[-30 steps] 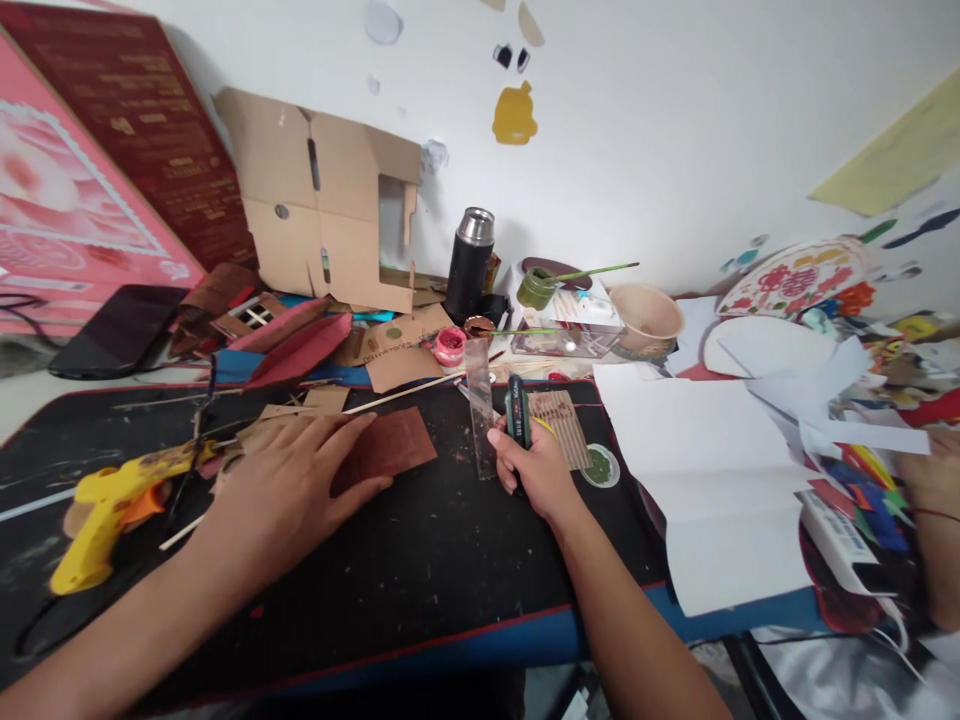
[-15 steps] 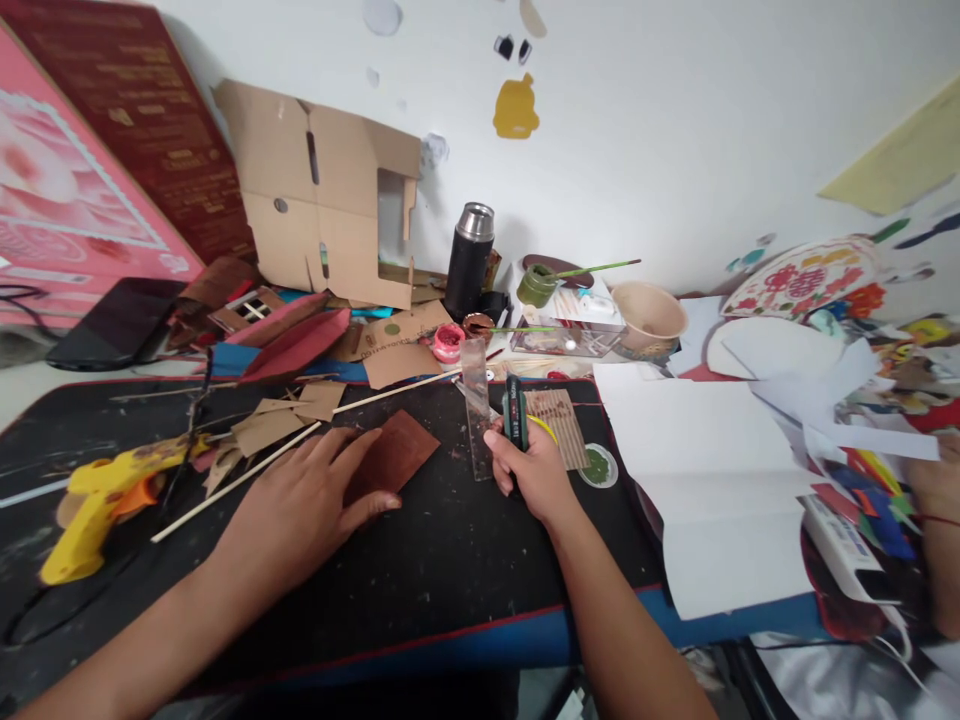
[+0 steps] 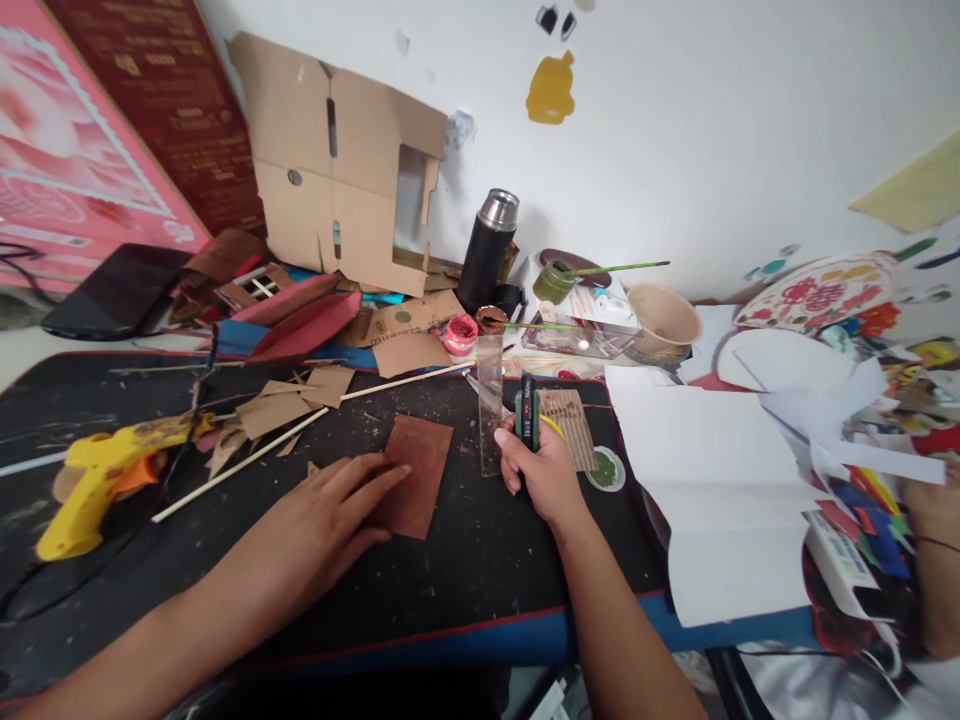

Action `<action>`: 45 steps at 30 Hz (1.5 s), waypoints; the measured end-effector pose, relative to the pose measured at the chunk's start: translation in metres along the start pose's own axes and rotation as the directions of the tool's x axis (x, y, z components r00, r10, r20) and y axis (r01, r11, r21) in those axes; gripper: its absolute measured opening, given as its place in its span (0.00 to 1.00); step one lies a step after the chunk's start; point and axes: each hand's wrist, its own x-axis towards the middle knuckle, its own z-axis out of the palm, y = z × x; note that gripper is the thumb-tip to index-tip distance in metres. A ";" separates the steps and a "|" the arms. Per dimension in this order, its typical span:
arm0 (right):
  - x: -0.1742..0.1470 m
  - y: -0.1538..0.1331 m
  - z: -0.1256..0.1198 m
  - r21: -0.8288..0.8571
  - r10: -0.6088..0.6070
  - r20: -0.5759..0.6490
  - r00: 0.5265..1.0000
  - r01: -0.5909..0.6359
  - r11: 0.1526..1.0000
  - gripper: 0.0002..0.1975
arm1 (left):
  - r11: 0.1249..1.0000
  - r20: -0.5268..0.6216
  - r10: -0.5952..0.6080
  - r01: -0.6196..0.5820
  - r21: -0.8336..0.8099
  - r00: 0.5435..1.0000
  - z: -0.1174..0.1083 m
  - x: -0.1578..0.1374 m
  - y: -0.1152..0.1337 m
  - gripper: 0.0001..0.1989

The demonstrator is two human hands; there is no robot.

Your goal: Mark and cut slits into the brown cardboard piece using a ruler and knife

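My left hand lies on the left side of a small brown-painted card, its fingers stretched out over the surface and partly hiding it. In my right hand is a dark green utility knife, pointing away from me; its blade cannot be made out. A clear ruler lies just left of that hand, by the fingertips. Behind the right hand are a ridged cardboard piece and part of a yellow handle.
A yellow glue gun, cardboard scraps and a thin stick lie left. A black flask and paint jars stand behind. White paper and a green-painted lid are right. Another person's arm shows far right.
The brown card has turned on the mat and now stands more squarely to me, with my left fingers further onto it. My right hand keeps the knife. The view has shifted slightly.
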 end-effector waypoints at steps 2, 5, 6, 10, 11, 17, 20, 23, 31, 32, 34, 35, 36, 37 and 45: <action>0.000 0.000 0.000 -0.002 0.003 -0.003 1.000 -0.003 1.000 0.17 | 1.000 -0.012 0.015 -0.015 -0.008 1.000 0.002 0.006 -0.001 0.22; 0.000 0.000 0.001 -0.013 0.007 0.000 1.000 -0.007 1.000 0.17 | 0.998 -0.032 0.036 -0.038 -0.040 0.999 0.005 0.011 -0.005 0.20; 0.000 0.000 0.002 -0.020 0.008 0.001 1.000 -0.008 1.000 0.17 | 0.998 -0.041 0.037 -0.039 -0.049 0.998 0.005 0.012 -0.006 0.19; 0.002 -0.005 0.003 -0.062 0.034 0.012 0.999 -0.033 0.998 0.17 | 0.994 -0.117 0.030 -0.043 -0.104 0.993 -0.003 0.012 -0.006 0.21; 0.002 -0.007 0.003 -0.078 0.044 0.020 0.999 -0.042 0.996 0.17 | 0.989 -0.149 0.010 -0.031 -0.142 0.989 -0.008 0.014 -0.005 0.22; 0.005 -0.020 0.009 -0.216 0.130 0.096 0.987 -0.107 0.970 0.17 | 0.823 -0.086 -0.274 0.187 -0.536 0.958 -0.059 0.045 0.010 0.26; 0.004 -0.028 0.014 -0.361 0.155 0.151 0.976 -0.091 0.928 0.14 | 0.678 -0.053 -0.338 0.204 -0.706 0.940 -0.076 0.064 0.013 0.29; 0.002 -0.035 0.017 -0.540 0.132 0.189 0.973 -0.010 0.842 0.11 | 0.670 -0.093 -0.394 0.216 -0.710 0.914 -0.078 0.074 0.008 0.29; 0.004 -0.036 0.015 -0.685 0.040 0.262 0.964 0.156 0.712 0.06 | 0.918 -0.204 -0.183 0.093 -0.385 0.962 -0.048 0.075 -0.014 0.18; 0.005 -0.035 0.015 -0.693 0.046 0.260 0.965 0.153 0.704 0.06 | 0.916 -0.186 -0.171 0.087 -0.391 0.968 -0.045 0.076 -0.015 0.17; 0.006 -0.035 0.015 -0.710 0.058 0.259 0.964 0.150 0.688 0.07 | 0.912 -0.191 -0.195 0.106 -0.397 0.962 -0.043 0.077 -0.017 0.16; 0.006 -0.035 0.015 -0.714 0.062 0.263 0.963 0.152 0.683 0.07 | 0.909 -0.212 -0.232 0.134 -0.395 0.949 -0.043 0.078 -0.018 0.17; 0.007 -0.036 0.015 -0.715 0.064 0.270 0.961 0.156 0.681 0.07 | 0.903 -0.239 -0.279 0.169 -0.394 0.930 -0.044 0.079 -0.019 0.21; 0.007 -0.036 0.016 -0.715 0.066 0.277 0.959 0.160 0.680 0.07 | 0.893 -0.252 -0.322 0.205 -0.400 0.913 -0.045 0.081 -0.020 0.25; 0.009 -0.039 0.015 -0.721 0.064 0.300 0.952 0.182 0.668 0.07 | 0.672 0.063 -0.406 0.345 -0.655 0.912 -0.050 0.077 -0.027 0.16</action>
